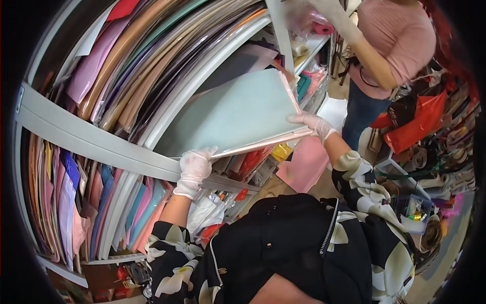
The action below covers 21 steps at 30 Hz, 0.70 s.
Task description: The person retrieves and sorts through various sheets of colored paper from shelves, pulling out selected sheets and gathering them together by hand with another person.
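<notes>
A stack of large pale grey-green sheets (238,111) with pinkish edges sticks out of a shelf compartment, tilted. My left hand (196,169), in a thin whitish glove, is closed on the near left edge of the stack, close to the shelf's grey upright. At the stack's right-hand corner my gloved right hand (314,125) grips the sheets, thumb on top and fingers underneath. The stack's far left part is hidden inside the shelf.
The grey metal shelf frame (96,134) holds many coloured sheets (147,61) above and upright ones (66,197) below. Pink sheets (304,162) lie beyond my hands. A person in a pink top (400,40) stands at upper right, near red material (417,124) and rolls.
</notes>
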Available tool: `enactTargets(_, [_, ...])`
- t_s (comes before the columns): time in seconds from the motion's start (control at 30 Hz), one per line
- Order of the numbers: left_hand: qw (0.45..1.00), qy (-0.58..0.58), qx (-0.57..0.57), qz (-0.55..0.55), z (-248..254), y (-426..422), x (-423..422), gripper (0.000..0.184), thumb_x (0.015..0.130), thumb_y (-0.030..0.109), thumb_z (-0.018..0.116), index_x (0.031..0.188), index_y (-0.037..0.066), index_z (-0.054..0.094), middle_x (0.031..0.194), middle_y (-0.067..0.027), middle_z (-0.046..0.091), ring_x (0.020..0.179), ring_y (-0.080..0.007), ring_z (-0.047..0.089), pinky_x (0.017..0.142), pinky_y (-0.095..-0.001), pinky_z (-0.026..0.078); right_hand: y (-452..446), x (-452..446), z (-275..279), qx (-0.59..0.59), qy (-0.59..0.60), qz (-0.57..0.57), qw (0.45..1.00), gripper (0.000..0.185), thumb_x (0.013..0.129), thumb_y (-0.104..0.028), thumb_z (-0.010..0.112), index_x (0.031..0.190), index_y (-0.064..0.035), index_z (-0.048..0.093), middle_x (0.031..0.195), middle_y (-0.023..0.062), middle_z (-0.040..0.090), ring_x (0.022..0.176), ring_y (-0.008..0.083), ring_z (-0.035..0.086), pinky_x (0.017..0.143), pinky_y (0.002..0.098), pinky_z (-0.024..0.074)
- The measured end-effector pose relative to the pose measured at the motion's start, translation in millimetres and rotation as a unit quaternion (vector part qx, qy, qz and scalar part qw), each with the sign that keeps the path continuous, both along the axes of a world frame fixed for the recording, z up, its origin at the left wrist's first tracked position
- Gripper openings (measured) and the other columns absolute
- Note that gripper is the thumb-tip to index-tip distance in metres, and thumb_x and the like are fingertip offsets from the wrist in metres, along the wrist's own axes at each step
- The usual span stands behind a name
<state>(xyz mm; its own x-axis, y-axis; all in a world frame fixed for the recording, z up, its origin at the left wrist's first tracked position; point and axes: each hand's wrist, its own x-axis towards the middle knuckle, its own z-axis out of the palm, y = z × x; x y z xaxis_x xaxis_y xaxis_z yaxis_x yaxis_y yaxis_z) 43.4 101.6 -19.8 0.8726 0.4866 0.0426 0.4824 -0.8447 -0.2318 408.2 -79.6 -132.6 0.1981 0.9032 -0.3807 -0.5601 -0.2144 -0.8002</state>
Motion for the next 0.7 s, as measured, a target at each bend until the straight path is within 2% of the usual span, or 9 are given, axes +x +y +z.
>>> enactTargets(0.07, [0.997,-0.072,-0.029,-0.013,2,-14,-1,0.035,0.080,0.020,0.069,0.115,0.021,0.068,0.103,-0.0105,0.070,0.095,-0.0312,0.066,0.080,-0.0428,0.052,-17,-14,26,0.011,-0.053,0.017,0.998,0.054,0.090,-0.022,0.068,0.137,-0.0029,0.048,0.126,0.0078,0.061,0.107,0.0195,0.063,0.084,0.0289,0.0564])
enactTargets(0.17, [0.972,-0.175,0.157,-0.024,34,-60,17,0.042,0.075,0.020,0.076,0.116,0.017,0.066,0.118,-0.0096,0.064,0.109,-0.0319,0.058,0.091,-0.0440,0.046,-22,-9,0,0.073,-0.068,-0.008,0.995,0.054,0.088,-0.008,0.067,0.137,0.0014,0.048,0.124,0.0104,0.062,0.109,0.0203,0.062,0.095,0.0330,0.0509])
enactTargets(0.3, [0.928,-0.372,-0.030,-0.020,-17,-86,-16,0.041,0.074,0.024,0.079,0.111,0.012,0.066,0.110,-0.0079,0.063,0.103,-0.0308,0.057,0.092,-0.0450,0.044,-50,-39,4,0.049,-0.048,-0.061,0.996,0.049,0.089,-0.004,0.063,0.136,0.0016,0.049,0.122,0.0106,0.063,0.110,0.0211,0.061,0.099,0.0333,0.0482])
enactTargets(0.37, [0.893,-0.354,-0.248,0.126,-38,-102,-26,0.038,0.082,0.031,0.075,0.112,0.012,0.065,0.109,-0.0089,0.062,0.100,-0.0276,0.058,0.087,-0.0409,0.047,-59,-52,-2,0.034,-0.014,-0.098,0.995,0.044,0.091,-0.003,0.060,0.134,0.0004,0.050,0.121,0.0102,0.063,0.108,0.0215,0.063,0.096,0.0341,0.0507])
enactTargets(0.4, [0.845,-0.301,-0.380,0.227,-40,-107,-26,0.041,0.086,0.036,0.072,0.117,0.012,0.062,0.112,-0.0094,0.062,0.100,-0.0257,0.058,0.086,-0.0396,0.047,-64,-57,1,0.011,-0.005,-0.105,0.994,0.043,0.091,-0.002,0.060,0.133,0.0001,0.051,0.121,0.0103,0.063,0.107,0.0212,0.064,0.095,0.0342,0.0515])
enactTargets(0.43, [0.732,-0.368,-0.514,0.252,-43,-108,-24,0.043,0.089,0.039,0.068,0.121,0.011,0.059,0.115,-0.0094,0.061,0.102,-0.0247,0.058,0.089,-0.0399,0.047,-70,-64,10,-0.013,0.005,-0.111,0.994,0.042,0.091,-0.002,0.059,0.133,-0.0002,0.052,0.121,0.0103,0.064,0.106,0.0210,0.064,0.094,0.0344,0.0523])
enactTargets(0.5, [0.438,-0.466,-0.720,0.269,-45,-99,-12,0.050,0.096,0.045,0.059,0.129,0.009,0.053,0.121,-0.0094,0.060,0.108,-0.0227,0.057,0.095,-0.0405,0.046,-77,-70,1,0.018,0.009,-0.130,0.991,0.038,0.091,-0.004,0.062,0.128,0.0021,0.055,0.115,0.0119,0.066,0.100,0.0207,0.066,0.089,0.0331,0.0538])
enactTargets(0.6, [0.258,-0.568,-0.769,0.142,-43,-89,16,0.062,0.101,0.051,0.044,0.143,0.006,0.038,0.140,-0.0094,0.047,0.122,-0.0257,0.051,0.108,-0.0452,0.037,-92,-71,-19,0.026,-0.029,-0.133,0.990,0.038,0.091,-0.005,0.062,0.127,0.0022,0.056,0.115,0.0113,0.066,0.100,0.0196,0.066,0.089,0.0331,0.0537])
enactTargets(0.7, [0.204,-0.607,-0.742,0.198,-65,-83,22,0.049,0.102,0.040,0.047,0.136,0.005,0.044,0.136,-0.0098,0.052,0.125,-0.0271,0.050,0.109,-0.0460,0.036,-110,-74,-13,0.040,-0.053,-0.144,0.987,0.040,0.090,-0.005,0.063,0.128,0.0022,0.055,0.115,0.0092,0.066,0.098,0.0171,0.065,0.087,0.0302,0.0526])
